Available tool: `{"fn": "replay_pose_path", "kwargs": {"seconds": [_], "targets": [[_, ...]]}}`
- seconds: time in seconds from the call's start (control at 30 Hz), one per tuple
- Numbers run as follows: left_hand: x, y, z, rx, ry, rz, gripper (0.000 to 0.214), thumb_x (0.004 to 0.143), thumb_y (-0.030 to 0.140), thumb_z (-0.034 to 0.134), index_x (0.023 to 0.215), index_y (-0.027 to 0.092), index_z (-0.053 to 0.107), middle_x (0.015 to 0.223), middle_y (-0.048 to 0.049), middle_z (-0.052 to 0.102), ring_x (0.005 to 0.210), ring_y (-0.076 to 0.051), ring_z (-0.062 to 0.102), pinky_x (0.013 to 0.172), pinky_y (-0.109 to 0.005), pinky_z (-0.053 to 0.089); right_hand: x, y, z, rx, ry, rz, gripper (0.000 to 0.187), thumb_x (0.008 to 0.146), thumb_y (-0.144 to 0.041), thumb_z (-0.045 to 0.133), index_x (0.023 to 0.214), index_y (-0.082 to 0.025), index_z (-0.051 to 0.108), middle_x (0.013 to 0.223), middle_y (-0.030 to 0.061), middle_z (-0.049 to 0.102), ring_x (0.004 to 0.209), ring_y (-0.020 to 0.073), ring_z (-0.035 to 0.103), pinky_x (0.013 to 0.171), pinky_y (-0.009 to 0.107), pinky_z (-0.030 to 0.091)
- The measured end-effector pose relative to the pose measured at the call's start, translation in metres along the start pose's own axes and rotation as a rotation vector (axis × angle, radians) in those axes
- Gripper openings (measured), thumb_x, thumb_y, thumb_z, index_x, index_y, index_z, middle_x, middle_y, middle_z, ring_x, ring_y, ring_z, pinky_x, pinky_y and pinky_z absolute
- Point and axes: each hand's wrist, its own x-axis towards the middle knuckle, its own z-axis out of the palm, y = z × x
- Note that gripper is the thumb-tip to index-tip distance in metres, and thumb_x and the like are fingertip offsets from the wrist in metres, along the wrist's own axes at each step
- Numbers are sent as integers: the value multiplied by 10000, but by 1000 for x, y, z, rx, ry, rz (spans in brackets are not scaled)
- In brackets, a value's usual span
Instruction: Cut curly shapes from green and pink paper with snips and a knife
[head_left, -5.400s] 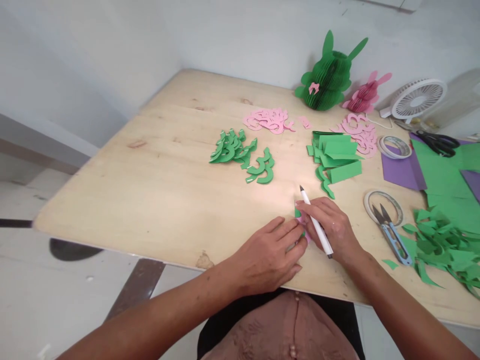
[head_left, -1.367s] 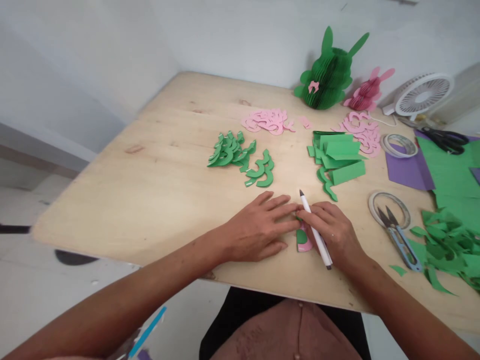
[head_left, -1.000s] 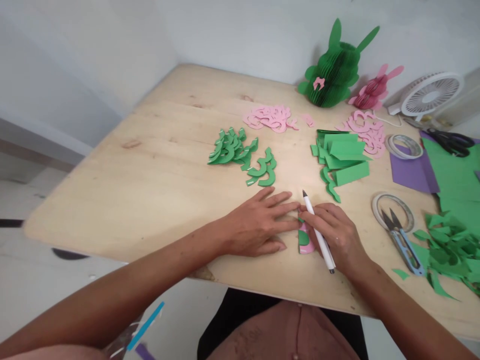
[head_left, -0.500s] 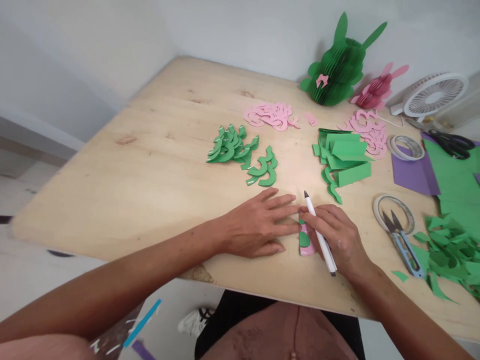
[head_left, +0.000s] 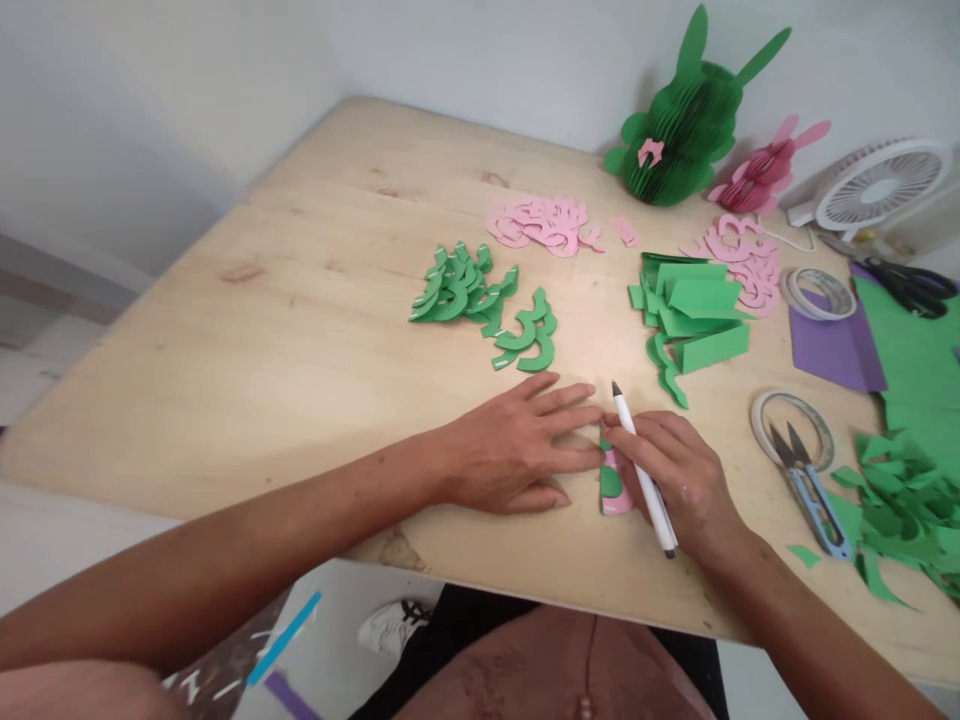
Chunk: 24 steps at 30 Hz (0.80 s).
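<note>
My left hand [head_left: 517, 445] lies flat on the wooden table [head_left: 300, 330], fingers stretched out and pressing the edge of a small pink and green paper piece [head_left: 613, 487]. My right hand [head_left: 679, 480] is closed round a white pen [head_left: 645, 470] with a dark tip pointing away from me; its fingertips rest on the same paper piece. The upper part of the piece is hidden under both hands' fingers.
Green curved cut-outs [head_left: 480, 305], pink cut-outs [head_left: 544, 220], folded green strips [head_left: 694, 315]. At the back, a green paper rabbit [head_left: 679, 130], a pink one [head_left: 765, 170], a small fan [head_left: 874, 185]. Right: tape rolls [head_left: 817, 290], snips [head_left: 806, 485], scissors [head_left: 904, 285], green scraps [head_left: 900, 500].
Compared with several seconds ago, my left hand has flattened out with fingers extended over the paper piece. Over the last second the hands hardly move; only the view shifts.
</note>
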Motion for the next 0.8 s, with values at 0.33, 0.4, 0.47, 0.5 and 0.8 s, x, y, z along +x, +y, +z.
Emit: {"fn": "replay_pose_path", "kwargs": {"seconds": [0.33, 0.4, 0.47, 0.5, 0.8], "targets": [[0, -1, 1, -12, -23, -7, 417, 861, 423, 564, 1244, 258, 581, 1439, -117, 453, 1359, -311, 340, 1113, -520, 243, -1, 1, 1, -12, -4, -9, 250, 913, -136, 514, 1133, -181, 624, 1026, 108, 699, 949, 251, 605, 828, 418, 480], [0, -2, 1, -14, -25, -4, 412, 866, 422, 558, 1242, 253, 583, 1432, -122, 458, 1347, -310, 356, 1112, -522, 244, -2, 1, 2, -1, -5, 3, 248, 905, -144, 534, 1132, -181, 626, 1020, 107, 699, 935, 249, 607, 818, 411, 482], [0, -2, 1, -17, -15, -4, 410, 861, 418, 566, 1235, 251, 588, 1422, -125, 468, 1334, -312, 373, 1108, -523, 254, -1, 1, 2, 12, -4, 15, 248, 893, -154, 555, 1127, -176, 633, 1005, 107, 699, 917, 247, 612, 799, 405, 488], [0, -2, 1, -19, -8, -5, 409, 859, 416, 571, 1232, 250, 591, 1418, -125, 472, 1329, -312, 379, 1106, -523, 258, -1, 1, 2, 16, -4, 23, 249, 888, -156, 561, 1124, -176, 637, 997, 105, 700, 907, 245, 615, 789, 403, 491], [-1, -3, 3, -8, -41, 4, 437, 879, 422, 538, 1282, 252, 550, 1442, -134, 441, 1352, -319, 348, 1110, -542, 223, 7, -8, -16, 253, 153, 224, 291, 909, -174, 514, 1179, -215, 616, 1020, 88, 700, 894, 218, 646, 781, 360, 512]]}}
